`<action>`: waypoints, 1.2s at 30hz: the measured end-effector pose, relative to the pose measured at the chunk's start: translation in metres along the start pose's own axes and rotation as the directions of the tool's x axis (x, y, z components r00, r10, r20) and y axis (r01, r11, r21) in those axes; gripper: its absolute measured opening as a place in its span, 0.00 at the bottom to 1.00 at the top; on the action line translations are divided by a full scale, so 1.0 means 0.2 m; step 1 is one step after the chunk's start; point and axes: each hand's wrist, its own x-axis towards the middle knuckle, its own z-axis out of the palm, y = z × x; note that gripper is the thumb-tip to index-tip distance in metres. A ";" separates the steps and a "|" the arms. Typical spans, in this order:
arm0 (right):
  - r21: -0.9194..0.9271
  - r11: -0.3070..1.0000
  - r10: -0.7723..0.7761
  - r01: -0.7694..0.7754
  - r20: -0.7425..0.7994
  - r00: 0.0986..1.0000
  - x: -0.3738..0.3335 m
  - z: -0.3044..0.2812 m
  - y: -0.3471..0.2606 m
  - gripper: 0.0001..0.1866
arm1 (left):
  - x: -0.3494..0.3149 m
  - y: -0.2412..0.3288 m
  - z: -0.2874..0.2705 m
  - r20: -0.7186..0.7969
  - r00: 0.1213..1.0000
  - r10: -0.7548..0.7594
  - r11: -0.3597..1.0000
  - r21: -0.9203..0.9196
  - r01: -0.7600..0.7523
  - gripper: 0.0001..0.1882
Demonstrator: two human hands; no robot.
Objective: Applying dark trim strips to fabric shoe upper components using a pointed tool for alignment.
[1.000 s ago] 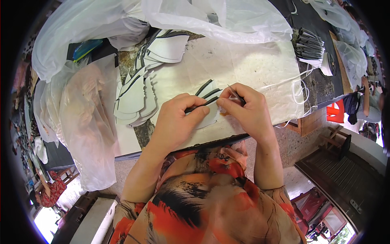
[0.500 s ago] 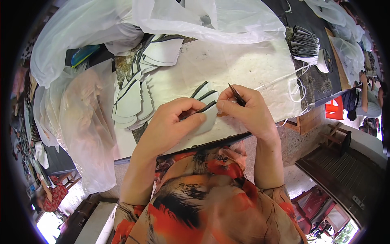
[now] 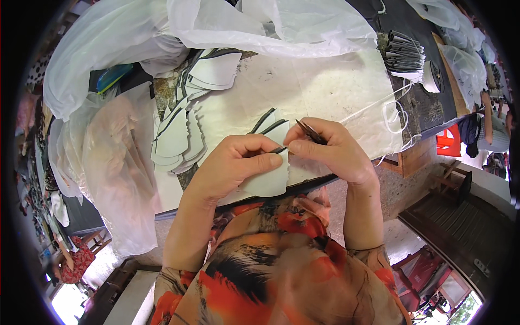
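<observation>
My left hand [image 3: 230, 165] is closed on a white cut piece [image 3: 271, 181] with a black edging strip, thumb on top near its upper edge. The piece hangs down by the table's front edge. My right hand [image 3: 338, 151] holds small dark thread snips [image 3: 312, 133] in its curled fingers, with the two pointed tips showing apart. Its thumb and fingertip pinch at the piece's upper right corner, right beside my left thumb. Just beyond my hands, a couple of similar black-edged pieces [image 3: 277, 127] lie overlapping on the pale work sheet [image 3: 292, 81].
Fanned stacks of black-edged white pieces [image 3: 173, 135] lie to the left, more [image 3: 216, 70] behind them. Translucent plastic bags [image 3: 116, 173] cover the left and far side. A tied dark bundle [image 3: 405, 54] and a white cord [image 3: 398, 119] sit at the right.
The held piece has turned and dropped lower, showing more of its white face. My left thumb has moved right along its edge. The snips' tips have swung left and now show apart.
</observation>
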 end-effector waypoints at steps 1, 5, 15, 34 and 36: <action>0.001 1.000 -0.003 0.003 0.001 1.000 0.00 0.00 0.00 0.07 | 0.00 0.00 -0.01 0.002 1.000 -0.023 1.000 -0.015 0.023 0.08; -0.138 0.940 -0.313 0.312 0.016 0.950 0.00 -0.05 0.05 0.08 | 0.00 -0.05 -0.02 -0.034 0.999 0.008 0.998 -0.056 -0.010 0.10; -0.839 0.466 -0.483 0.282 0.026 0.875 -0.06 0.04 0.00 0.11 | 0.00 -0.04 -0.04 -0.123 0.986 0.117 0.991 0.072 -0.109 0.09; -0.751 0.604 -0.409 0.266 -0.005 0.913 -0.02 0.02 0.02 0.12 | -0.01 -0.09 -0.02 -0.137 0.987 0.081 0.993 0.092 -0.068 0.11; -0.773 0.570 -0.436 0.279 0.003 0.900 -0.03 0.03 0.02 0.12 | 0.00 -0.08 -0.02 -0.145 0.988 0.058 0.994 0.103 -0.043 0.11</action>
